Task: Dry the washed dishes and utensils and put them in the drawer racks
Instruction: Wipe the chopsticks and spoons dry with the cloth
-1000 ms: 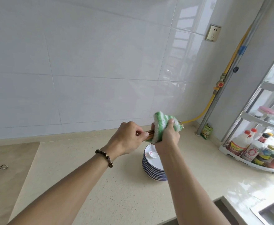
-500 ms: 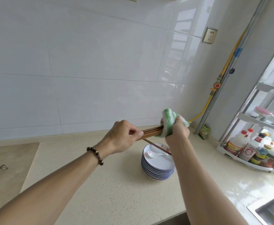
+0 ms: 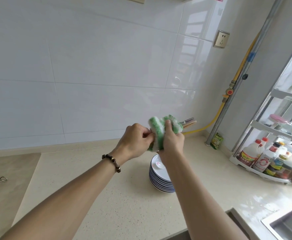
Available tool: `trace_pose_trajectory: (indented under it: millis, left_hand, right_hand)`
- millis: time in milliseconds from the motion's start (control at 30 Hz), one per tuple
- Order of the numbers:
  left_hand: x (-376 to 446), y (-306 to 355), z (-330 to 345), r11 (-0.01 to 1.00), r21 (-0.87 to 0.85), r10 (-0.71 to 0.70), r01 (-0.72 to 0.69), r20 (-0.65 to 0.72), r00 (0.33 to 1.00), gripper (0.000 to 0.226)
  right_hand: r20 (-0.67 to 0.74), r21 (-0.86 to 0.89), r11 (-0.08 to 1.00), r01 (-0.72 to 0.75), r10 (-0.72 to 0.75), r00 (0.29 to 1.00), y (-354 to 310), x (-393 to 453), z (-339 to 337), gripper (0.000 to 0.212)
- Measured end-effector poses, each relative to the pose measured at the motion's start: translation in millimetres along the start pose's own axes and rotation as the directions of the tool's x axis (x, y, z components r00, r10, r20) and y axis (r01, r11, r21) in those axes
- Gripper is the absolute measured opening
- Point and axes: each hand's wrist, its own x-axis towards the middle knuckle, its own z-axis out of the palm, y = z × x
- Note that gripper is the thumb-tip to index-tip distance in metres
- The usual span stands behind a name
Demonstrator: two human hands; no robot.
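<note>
left hand [image 3: 135,140] fingers grip chopsticks [image 3: 189,122] | right hand [image 3: 172,138] fingers clutch cloth [image 3: 159,130]

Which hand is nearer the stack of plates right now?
Right. The right hand, gripping the green cloth, sits just above the stack of plates; the left hand is farther left.

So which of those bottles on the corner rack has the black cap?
The tall bottle at the front of the corner rack, with a red and white label. The two bottles to its left have red caps.
</note>
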Motion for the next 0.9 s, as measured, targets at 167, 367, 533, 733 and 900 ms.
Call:
trace_pose_trajectory:
  millis: [167, 367, 533, 733, 900]
  left_hand:
    - [-11.0, -4.6, -6.7, 1.000, -0.022, -0.019, 0.019, 0.029, 0.999, 0.037]
    - [-2.4, 4.0, 2.0, 1.000, 0.017, 0.021, -0.020, -0.056, 0.998, 0.035]
    - [-13.8, -5.7, -6.1, 1.000, -0.030, -0.010, 0.009, -0.009, 1.000, 0.032]
    - [-5.6, 2.8, 4.8, 0.991, -0.120, -0.061, 0.059, -0.011, 0.998, 0.042]
    - [-15.0, -3.0, 1.2, 0.992, -0.117, -0.047, 0.048, 0.013, 0.999, 0.037]
  right_hand:
    - [-0.112, 0.039, 0.999, 0.036, -0.031, 0.993, -23.9, 16.5, -17.8, 0.023]
    - [-0.012, -0.007, 1.000, 0.014, -0.014, 1.000, 3.9, -7.9, 5.3, 0.014]
    - [-0.195, 0.063, 0.998, 0.019, -0.007, 0.981, -34.5, 20.3, -12.4, 0.025]
    - [0.061, -0.057, 0.998, -0.018, 0.022, 0.998, -0.7, -16.6, -0.8, 0.019]
    - [-0.157, 0.044, 0.999, -0.010, 0.016, 0.988, -37.6, 21.2, -23.6, 0.024]
